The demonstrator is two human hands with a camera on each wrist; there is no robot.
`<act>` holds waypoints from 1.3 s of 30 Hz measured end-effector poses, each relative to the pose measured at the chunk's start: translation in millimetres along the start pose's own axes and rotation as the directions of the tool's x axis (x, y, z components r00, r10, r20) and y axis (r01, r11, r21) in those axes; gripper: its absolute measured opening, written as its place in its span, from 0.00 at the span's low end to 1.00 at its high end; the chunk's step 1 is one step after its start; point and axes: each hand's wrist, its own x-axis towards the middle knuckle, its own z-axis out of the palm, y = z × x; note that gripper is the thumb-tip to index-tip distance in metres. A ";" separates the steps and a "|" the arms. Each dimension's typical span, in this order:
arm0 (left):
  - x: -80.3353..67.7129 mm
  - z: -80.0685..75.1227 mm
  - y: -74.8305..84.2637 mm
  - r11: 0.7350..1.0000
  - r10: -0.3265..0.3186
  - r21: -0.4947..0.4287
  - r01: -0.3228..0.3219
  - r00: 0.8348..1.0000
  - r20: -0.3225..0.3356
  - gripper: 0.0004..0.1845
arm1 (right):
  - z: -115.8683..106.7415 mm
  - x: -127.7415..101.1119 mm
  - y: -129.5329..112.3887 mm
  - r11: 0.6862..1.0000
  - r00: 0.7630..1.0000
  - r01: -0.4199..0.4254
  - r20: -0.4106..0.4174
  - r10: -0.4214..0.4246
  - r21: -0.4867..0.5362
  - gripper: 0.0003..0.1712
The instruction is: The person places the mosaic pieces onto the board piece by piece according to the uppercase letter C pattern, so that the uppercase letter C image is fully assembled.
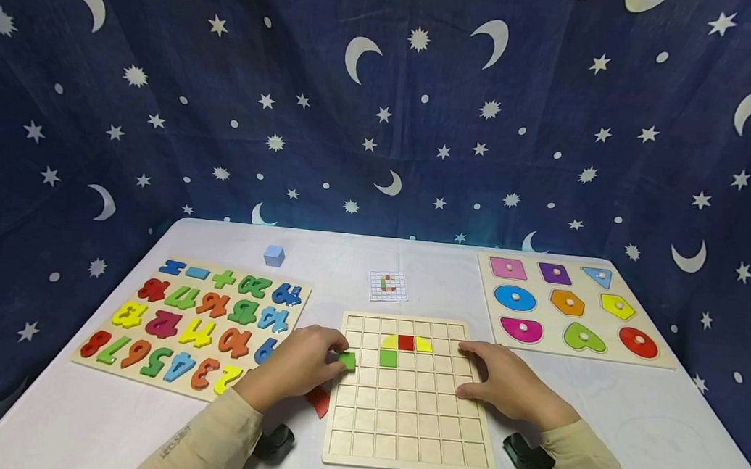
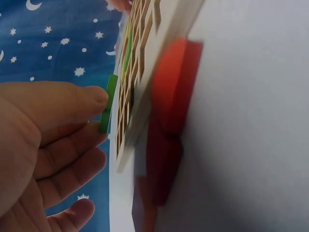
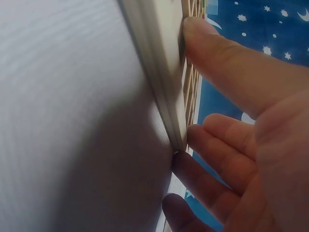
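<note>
A wooden grid board [image 1: 410, 440] lies at the table's front middle, with yellow, red and green tiles [image 1: 406, 343] set near its top. My left hand [image 1: 304, 366] pinches a small green tile [image 1: 348, 360] between thumb and fingers at the board's left edge [image 2: 126, 137]; the green tile [image 2: 109, 104] shows edge-on in the left wrist view. A red piece [image 1: 320, 401] lies on the table beside the board, under that hand. My right hand [image 1: 502, 385] rests on the board's right side, thumb [image 3: 219, 53] on top and fingers against the board's edge [image 3: 166, 96].
A number puzzle board [image 1: 193, 323] lies at the left, a shape peg puzzle [image 1: 569, 306] at the right. A small blue cube [image 1: 274, 256] and a pattern card [image 1: 388, 285] sit behind the grid board. A starry blue cloth [image 1: 384, 104] hangs behind the white table [image 1: 649, 435].
</note>
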 end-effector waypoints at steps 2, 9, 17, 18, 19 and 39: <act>0.3 0.9 2.7 1.000 0.007 -0.001 -0.007 1.000 0.004 0.10 | -0.1 0.2 0.0 1.000 1.000 0.004 0.001 -0.004 -0.004 0.43; 2.0 4.5 9.6 0.999 0.047 0.021 -0.046 0.999 -0.010 0.10 | -0.4 0.4 1.3 1.000 1.000 0.024 -0.003 -0.024 -0.014 0.43; 4.3 9.2 15.9 0.994 0.106 0.041 -0.105 0.994 -0.010 0.10 | -0.3 3.0 0.1 1.000 1.000 0.014 -0.001 -0.014 -0.005 0.43; 4.7 9.7 16.6 0.993 0.111 0.044 -0.111 0.994 -0.010 0.10 | -0.3 3.3 -0.3 1.000 1.000 0.012 -0.002 -0.012 -0.004 0.43; 5.2 10.3 17.5 0.992 0.118 0.048 -0.118 0.993 -0.010 0.10 | -0.1 3.8 -0.5 1.000 1.000 0.011 -0.002 -0.011 -0.004 0.43; 24.3 20.2 34.1 0.983 0.163 0.080 -0.163 0.987 -0.002 0.09 | -0.3 15.2 0.6 1.000 1.000 0.000 -0.006 0.000 0.013 0.44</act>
